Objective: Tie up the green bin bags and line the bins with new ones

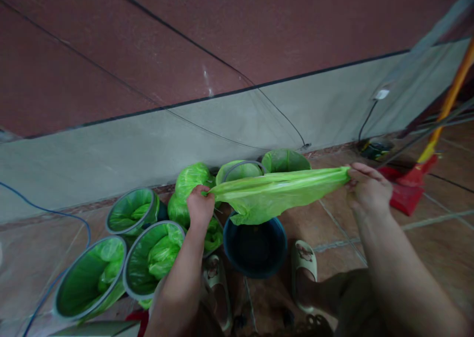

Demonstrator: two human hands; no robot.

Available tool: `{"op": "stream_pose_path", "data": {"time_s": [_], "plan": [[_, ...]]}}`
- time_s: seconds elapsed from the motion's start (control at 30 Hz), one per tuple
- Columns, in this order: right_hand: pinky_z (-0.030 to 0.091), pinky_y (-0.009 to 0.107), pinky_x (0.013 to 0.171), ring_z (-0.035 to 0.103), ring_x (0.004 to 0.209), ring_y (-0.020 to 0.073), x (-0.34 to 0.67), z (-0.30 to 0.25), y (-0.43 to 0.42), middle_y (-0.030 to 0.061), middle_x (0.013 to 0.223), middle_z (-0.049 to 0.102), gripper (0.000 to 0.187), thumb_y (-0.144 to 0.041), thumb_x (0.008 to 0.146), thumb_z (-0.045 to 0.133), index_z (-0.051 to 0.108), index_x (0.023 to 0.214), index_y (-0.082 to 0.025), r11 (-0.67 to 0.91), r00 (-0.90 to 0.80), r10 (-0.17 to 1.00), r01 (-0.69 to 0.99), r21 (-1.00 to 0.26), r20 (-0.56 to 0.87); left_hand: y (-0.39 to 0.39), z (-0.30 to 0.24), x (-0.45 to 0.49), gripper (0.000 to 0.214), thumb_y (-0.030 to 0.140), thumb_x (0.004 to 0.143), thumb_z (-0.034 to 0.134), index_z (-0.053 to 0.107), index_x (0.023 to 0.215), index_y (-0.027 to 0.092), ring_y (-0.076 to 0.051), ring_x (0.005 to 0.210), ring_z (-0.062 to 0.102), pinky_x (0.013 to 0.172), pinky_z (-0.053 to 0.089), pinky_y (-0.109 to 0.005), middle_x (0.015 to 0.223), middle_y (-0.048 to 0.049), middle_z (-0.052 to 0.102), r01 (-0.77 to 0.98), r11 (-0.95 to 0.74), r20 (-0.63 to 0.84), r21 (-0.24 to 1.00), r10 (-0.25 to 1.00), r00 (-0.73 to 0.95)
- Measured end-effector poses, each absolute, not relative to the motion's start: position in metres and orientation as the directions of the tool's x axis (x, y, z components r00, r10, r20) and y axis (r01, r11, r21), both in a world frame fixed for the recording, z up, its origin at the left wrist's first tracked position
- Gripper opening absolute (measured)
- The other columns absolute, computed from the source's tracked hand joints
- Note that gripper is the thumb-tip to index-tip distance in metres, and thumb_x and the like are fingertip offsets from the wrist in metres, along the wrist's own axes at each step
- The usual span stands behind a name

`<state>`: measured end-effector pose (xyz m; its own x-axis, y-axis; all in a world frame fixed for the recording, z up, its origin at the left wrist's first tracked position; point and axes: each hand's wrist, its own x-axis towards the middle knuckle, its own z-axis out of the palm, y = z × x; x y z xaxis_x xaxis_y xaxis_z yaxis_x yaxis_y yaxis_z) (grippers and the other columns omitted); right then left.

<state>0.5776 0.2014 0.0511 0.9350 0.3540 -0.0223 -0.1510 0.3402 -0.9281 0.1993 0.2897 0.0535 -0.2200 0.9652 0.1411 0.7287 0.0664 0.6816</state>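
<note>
A light green plastic bag (274, 194) is stretched sideways between my two hands, its lower part sagging. My left hand (201, 206) is closed on the bag's left end. Its right end is pinched in my right hand (368, 186), out to the side at about the same height. Below the bag, a dark blue bin (255, 248) stands on the floor between my feet with its mouth upward. The bag hides part of that bin's far rim. No bag shows inside its dark interior.
On the left stand several grey-rimmed bins (91, 278) lined with green bags. A bulging green bag (192, 179) and more lined bins (283, 160) sit by the wall. At right are a red dustpan (407, 189) and a yellow-orange handle (448, 100). A blue cable (55, 208) crosses the left floor.
</note>
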Motion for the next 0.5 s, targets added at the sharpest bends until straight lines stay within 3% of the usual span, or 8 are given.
{"op": "stream_pose_path", "data": {"time_s": [0.17, 0.33, 0.5], "plan": [[0.038, 0.017, 0.041, 0.057, 0.055, 0.0099, 0.572, 0.055, 0.200, 0.0038, 0.065, 0.068, 0.017, -0.004, 0.053, 0.069, 0.068, 0.068, -0.013, 0.401, 0.933, 0.360, -0.138, -0.906, 0.017, 0.296, 0.047, 0.194, 0.009, 0.015, 0.063, 0.058, 0.051, 0.064, 0.020, -0.012, 0.046, 0.055, 0.050, 0.040, -0.021, 0.048, 0.0083, 0.048, 0.474, 0.182, -0.063, 0.861, 0.964, -0.257], [0.041, 0.017, 0.045, 0.062, 0.059, 0.0120, 0.577, 0.047, 0.196, 0.0048, 0.066, 0.069, 0.017, -0.005, 0.053, 0.071, 0.071, 0.067, -0.013, 0.412, 0.929, 0.353, -0.051, -0.910, 0.108, 0.293, 0.044, 0.189, 0.014, 0.011, 0.062, 0.060, 0.050, 0.057, 0.019, -0.009, 0.046, 0.048, 0.049, 0.035, -0.020, 0.044, 0.0085, 0.044, 0.625, 0.109, 0.002, 0.773, 0.985, -0.174], [0.045, 0.019, 0.052, 0.061, 0.060, 0.0113, 0.574, 0.046, 0.187, 0.0032, 0.065, 0.069, 0.017, -0.003, 0.055, 0.069, 0.072, 0.066, -0.015, 0.393, 0.936, 0.343, -0.071, -0.917, 0.075, 0.273, 0.041, 0.193, 0.008, 0.010, 0.069, 0.058, 0.059, 0.068, 0.018, -0.011, 0.050, 0.055, 0.051, 0.040, -0.020, 0.052, 0.0047, 0.057, 0.626, 0.080, -0.165, 0.776, 0.983, 0.080]]}}
